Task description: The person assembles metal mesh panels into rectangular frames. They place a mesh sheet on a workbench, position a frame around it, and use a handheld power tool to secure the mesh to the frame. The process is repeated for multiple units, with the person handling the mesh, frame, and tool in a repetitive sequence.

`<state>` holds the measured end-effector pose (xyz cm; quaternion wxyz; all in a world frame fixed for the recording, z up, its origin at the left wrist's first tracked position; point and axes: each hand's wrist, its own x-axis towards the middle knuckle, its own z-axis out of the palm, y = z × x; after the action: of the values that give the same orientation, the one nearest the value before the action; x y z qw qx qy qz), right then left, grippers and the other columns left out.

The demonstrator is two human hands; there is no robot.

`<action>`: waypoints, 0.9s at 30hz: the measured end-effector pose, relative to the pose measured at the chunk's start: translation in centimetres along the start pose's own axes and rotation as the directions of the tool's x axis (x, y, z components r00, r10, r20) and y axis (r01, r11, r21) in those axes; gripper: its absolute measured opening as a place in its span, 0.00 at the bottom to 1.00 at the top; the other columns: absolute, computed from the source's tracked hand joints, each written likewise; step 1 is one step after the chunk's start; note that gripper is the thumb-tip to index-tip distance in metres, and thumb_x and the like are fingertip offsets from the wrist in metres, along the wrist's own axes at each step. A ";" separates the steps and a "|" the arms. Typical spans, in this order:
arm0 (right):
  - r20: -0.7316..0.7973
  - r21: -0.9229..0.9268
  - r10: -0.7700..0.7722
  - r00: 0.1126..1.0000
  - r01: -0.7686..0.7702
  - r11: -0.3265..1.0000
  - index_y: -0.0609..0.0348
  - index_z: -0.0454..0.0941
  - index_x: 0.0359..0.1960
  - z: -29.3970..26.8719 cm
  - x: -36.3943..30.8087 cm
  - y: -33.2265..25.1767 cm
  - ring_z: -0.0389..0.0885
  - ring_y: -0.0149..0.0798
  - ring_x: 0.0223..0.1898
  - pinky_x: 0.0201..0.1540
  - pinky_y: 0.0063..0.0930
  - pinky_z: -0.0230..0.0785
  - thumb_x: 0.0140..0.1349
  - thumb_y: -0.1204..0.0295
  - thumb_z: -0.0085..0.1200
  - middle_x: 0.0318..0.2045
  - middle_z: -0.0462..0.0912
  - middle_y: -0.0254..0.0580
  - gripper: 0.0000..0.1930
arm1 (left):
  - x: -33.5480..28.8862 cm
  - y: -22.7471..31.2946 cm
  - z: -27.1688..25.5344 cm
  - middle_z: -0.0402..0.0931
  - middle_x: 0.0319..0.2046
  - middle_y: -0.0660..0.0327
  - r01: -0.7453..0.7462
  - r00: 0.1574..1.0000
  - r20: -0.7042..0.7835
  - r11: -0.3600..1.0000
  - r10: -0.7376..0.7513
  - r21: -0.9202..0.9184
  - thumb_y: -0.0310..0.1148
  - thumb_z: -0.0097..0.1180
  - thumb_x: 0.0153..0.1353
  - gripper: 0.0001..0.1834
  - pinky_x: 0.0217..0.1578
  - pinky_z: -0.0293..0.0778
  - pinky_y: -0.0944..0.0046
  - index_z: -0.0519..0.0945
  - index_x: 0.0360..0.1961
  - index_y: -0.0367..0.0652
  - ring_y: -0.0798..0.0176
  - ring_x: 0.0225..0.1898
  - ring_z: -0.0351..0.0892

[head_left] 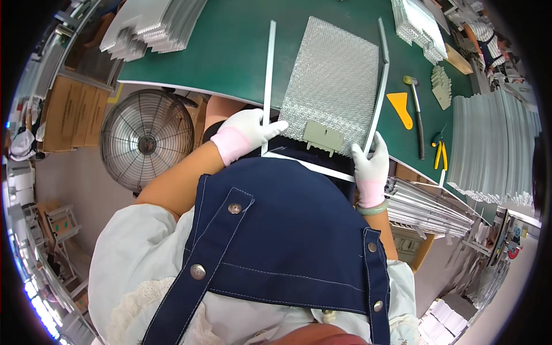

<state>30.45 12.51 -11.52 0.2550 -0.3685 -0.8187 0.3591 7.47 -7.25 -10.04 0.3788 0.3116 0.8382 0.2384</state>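
Note:
My left hand [244,132], in a white glove with a pink cuff, closes round the near part of an upright-lying white strip. This strip is the left side of a three-sided white frame [268,69]; its near side runs across by my apron. My right hand [372,167], gloved alike, grips the near end of the right side between thumb and fingers. Between the two sides lies a silvery mesh panel [333,75]. A small grey-green plate with prongs [324,138] rests on the panel's near end. Whether the panel sits inside the strips' grooves I cannot tell.
On the green table [230,52] lie an orange scraper [401,108], a hammer [416,106], yellow-handled pliers [441,152] and grey-green plates [441,86]. Stacked metal panels [494,146] stand at right, more [158,23] at far left. A floor fan [147,144] is left.

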 end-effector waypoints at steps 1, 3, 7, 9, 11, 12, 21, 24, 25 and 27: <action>0.003 -0.056 -0.023 1.000 0.023 0.998 0.70 0.73 0.55 0.0 -0.2 0.7 0.81 0.42 0.39 0.45 0.33 0.74 0.55 0.72 0.64 0.39 0.81 0.50 0.26 | 0.6 -0.9 1.0 0.82 0.33 0.52 -0.010 1.000 -0.005 0.986 0.010 -0.166 0.53 0.61 0.63 0.27 0.42 0.77 0.61 0.81 0.42 0.33 0.59 0.36 0.82; 0.003 -0.161 -0.071 0.997 0.070 0.984 0.70 0.73 0.55 0.1 -0.2 0.7 0.81 0.43 0.39 0.45 0.33 0.74 0.54 0.72 0.65 0.40 0.81 0.50 0.27 | 0.5 -1.3 2.3 0.80 0.35 0.57 0.039 0.997 0.079 0.723 0.022 -0.690 0.45 0.62 0.64 0.21 0.39 0.77 0.65 0.79 0.43 0.34 0.65 0.35 0.80; -0.058 0.276 0.251 0.966 -0.226 0.934 0.72 0.64 0.61 0.9 -2.1 3.1 0.79 0.35 0.34 0.39 0.26 0.74 0.60 0.69 0.65 0.37 0.80 0.45 0.32 | 0.6 -1.8 2.5 0.77 0.36 0.59 0.104 0.988 0.151 0.654 0.016 -0.749 0.40 0.61 0.65 0.17 0.38 0.76 0.67 0.76 0.45 0.37 0.67 0.35 0.78; 0.130 0.371 0.427 0.895 -0.444 0.816 0.71 0.65 0.58 -0.2 -2.2 1.3 0.78 0.28 0.31 0.33 0.21 0.74 0.65 0.69 0.62 0.35 0.79 0.39 0.26 | 0.4 -2.0 2.1 0.75 0.37 0.58 0.146 0.980 0.195 0.589 0.021 -0.795 0.38 0.60 0.65 0.15 0.40 0.76 0.65 0.75 0.44 0.38 0.66 0.37 0.77; 0.209 0.482 0.500 0.840 -0.534 0.695 0.67 0.70 0.56 -0.1 -2.3 1.2 0.76 0.26 0.28 0.32 0.21 0.73 0.67 0.70 0.59 0.33 0.78 0.35 0.20 | 0.5 -2.8 1.7 0.75 0.37 0.59 0.259 0.949 0.309 0.414 0.058 -0.873 0.38 0.59 0.65 0.15 0.40 0.76 0.64 0.75 0.44 0.38 0.65 0.38 0.77; 0.238 0.485 0.533 0.812 -0.575 0.659 0.63 0.72 0.50 -0.1 -2.4 1.1 0.77 0.26 0.28 0.32 0.20 0.73 0.68 0.68 0.58 0.32 0.78 0.34 0.14 | 0.0 -2.6 1.8 0.75 0.38 0.59 0.269 0.950 0.309 0.406 0.035 -0.873 0.38 0.58 0.67 0.15 0.40 0.76 0.65 0.75 0.44 0.37 0.66 0.37 0.77; 0.409 0.432 0.518 0.751 -0.659 0.615 0.64 0.75 0.44 -0.8 -2.6 1.9 0.80 0.30 0.31 0.35 0.25 0.74 0.70 0.65 0.54 0.32 0.81 0.40 0.13 | 0.1 -3.4 2.5 0.77 0.39 0.57 0.148 0.960 0.271 0.684 0.076 -0.714 0.37 0.54 0.69 0.14 0.43 0.76 0.66 0.75 0.46 0.35 0.67 0.38 0.77; 0.486 0.334 0.475 0.733 -0.659 0.674 0.65 0.75 0.45 -1.4 -2.0 2.3 0.80 0.29 0.30 0.36 0.25 0.74 0.70 0.65 0.54 0.33 0.81 0.41 0.14 | -0.2 -3.8 2.4 0.77 0.39 0.57 0.208 0.941 0.320 0.561 0.107 -0.801 0.36 0.53 0.69 0.14 0.43 0.77 0.65 0.74 0.47 0.35 0.66 0.38 0.78; 0.550 0.267 0.443 0.708 -0.652 0.710 0.66 0.75 0.45 -2.2 -1.5 2.4 0.79 0.29 0.30 0.36 0.24 0.74 0.70 0.65 0.54 0.33 0.81 0.40 0.14 | -0.3 -3.9 2.0 0.76 0.38 0.57 0.191 0.939 0.327 0.624 0.110 -0.758 0.36 0.52 0.69 0.14 0.43 0.77 0.65 0.74 0.47 0.35 0.66 0.38 0.78; 0.618 0.202 0.422 0.663 -0.653 0.730 0.66 0.75 0.45 -3.2 -1.2 2.4 0.78 0.28 0.29 0.37 0.24 0.73 0.70 0.65 0.54 0.32 0.81 0.40 0.14 | -0.5 -3.6 1.7 0.76 0.38 0.57 0.176 0.936 0.339 0.701 0.100 -0.692 0.36 0.52 0.69 0.13 0.43 0.77 0.65 0.73 0.47 0.36 0.66 0.38 0.78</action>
<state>34.34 13.97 -11.65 -0.0324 -0.4224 -0.6112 0.6685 7.81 -9.82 -13.08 0.6174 0.1604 0.6054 0.4761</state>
